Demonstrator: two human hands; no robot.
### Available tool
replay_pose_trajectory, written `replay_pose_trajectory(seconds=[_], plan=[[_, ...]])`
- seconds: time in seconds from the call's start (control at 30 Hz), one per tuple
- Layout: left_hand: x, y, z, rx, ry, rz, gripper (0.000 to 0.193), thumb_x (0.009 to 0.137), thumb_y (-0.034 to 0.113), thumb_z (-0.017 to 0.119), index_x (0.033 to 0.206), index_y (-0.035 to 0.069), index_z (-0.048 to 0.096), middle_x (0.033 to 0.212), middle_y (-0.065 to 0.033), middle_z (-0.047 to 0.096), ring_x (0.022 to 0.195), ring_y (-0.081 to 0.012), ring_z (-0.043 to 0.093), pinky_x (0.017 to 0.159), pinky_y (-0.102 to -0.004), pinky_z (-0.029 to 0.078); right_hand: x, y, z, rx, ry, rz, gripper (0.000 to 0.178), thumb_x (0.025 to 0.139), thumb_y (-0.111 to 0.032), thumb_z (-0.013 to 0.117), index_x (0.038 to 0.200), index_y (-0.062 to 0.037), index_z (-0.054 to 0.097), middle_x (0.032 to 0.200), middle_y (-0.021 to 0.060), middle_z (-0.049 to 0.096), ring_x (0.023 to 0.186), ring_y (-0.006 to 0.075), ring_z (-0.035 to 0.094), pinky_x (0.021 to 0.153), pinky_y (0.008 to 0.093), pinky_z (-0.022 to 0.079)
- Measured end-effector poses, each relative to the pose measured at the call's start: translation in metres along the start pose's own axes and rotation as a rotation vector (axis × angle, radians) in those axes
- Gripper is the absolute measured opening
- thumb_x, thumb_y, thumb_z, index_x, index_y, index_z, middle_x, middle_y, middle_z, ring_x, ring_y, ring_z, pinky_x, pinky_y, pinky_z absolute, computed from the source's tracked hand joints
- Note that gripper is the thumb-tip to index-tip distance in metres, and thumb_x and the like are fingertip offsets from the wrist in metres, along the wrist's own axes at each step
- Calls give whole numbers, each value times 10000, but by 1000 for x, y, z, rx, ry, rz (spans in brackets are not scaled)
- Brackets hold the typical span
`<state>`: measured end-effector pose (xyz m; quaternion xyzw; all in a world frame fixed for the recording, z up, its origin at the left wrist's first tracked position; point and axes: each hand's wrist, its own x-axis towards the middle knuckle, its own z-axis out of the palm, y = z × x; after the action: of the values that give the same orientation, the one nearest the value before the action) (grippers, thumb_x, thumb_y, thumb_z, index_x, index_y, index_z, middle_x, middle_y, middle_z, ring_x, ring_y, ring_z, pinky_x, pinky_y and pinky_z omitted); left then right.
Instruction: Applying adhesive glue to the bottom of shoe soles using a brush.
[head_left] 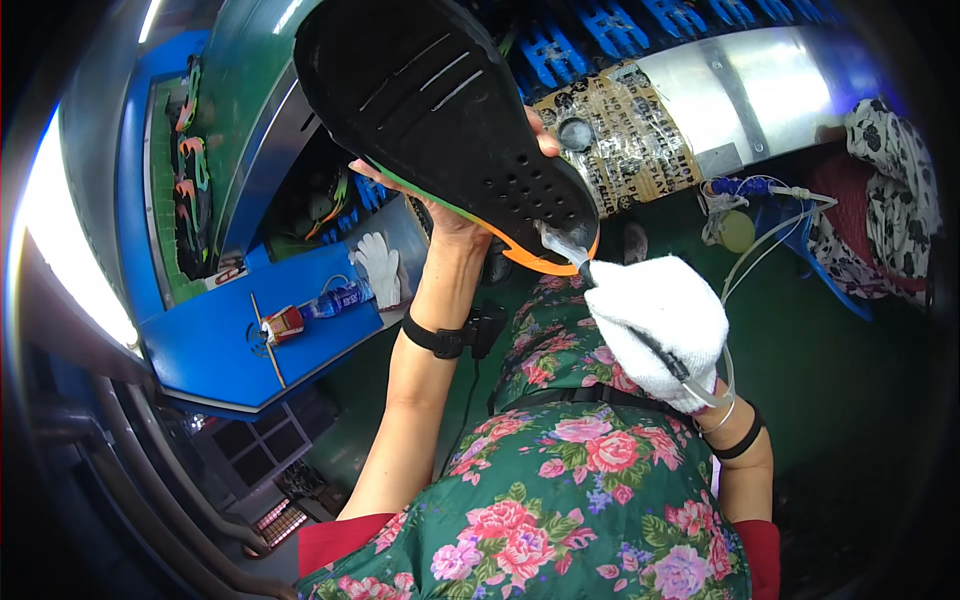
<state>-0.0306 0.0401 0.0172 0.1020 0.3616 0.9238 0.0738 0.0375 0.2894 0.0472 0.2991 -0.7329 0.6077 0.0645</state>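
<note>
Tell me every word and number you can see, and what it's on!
Brown tape: printed lettering, which I won't copy.
Blue-labelled bottle: label too small to read.
Red container: any print is too small and blurred.
Black shoe sole: no writing visible, just slots and holes.

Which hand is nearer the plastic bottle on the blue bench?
Left. In the picture, the left hand, holding the black sole, is up and right of the bottle; the gloved right hand is farther right, past the left forearm.
</note>
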Motion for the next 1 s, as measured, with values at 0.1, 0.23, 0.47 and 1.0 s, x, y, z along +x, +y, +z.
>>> replay_pose_trajectory(seconds=[0.1,0.23,0.47,1.0], plan=[[3,-3,3,-52,-44,-28,959,867,829,548,1224,-59,602,1082,-164,669,1074,-323,631,945,-432,554,-1,0,0,-19,13,-19,296,712,18,827,997,-52,791,977,136,777,817,253,728,707,337,576],[-1,-3,-2,-70,-24,-62,796,923,693,593,1209,-50,611,1082,-183,681,1084,-327,628,960,-410,547,-4,4,1,397,103,299,161,782,26,808,928,-33,773,975,128,776,819,229,735,726,329,581],[4,2,4,-16,-63,-60,640,933,509,699,1211,-58,602,1039,-204,687,1083,-335,638,964,-408,544,-1,-4,-1,24,-33,-42,303,741,10,806,1033,-65,784,1010,111,775,826,257,718,714,346,569],[5,5,4,-111,-12,-351,1309,650,1029,409,1460,3,475,1220,-271,647,1025,-366,700,828,-530,622,0,9,-2,424,-264,-95,356,739,-24,815,1089,-85,792,1039,97,779,870,256,729,750,358,581]])
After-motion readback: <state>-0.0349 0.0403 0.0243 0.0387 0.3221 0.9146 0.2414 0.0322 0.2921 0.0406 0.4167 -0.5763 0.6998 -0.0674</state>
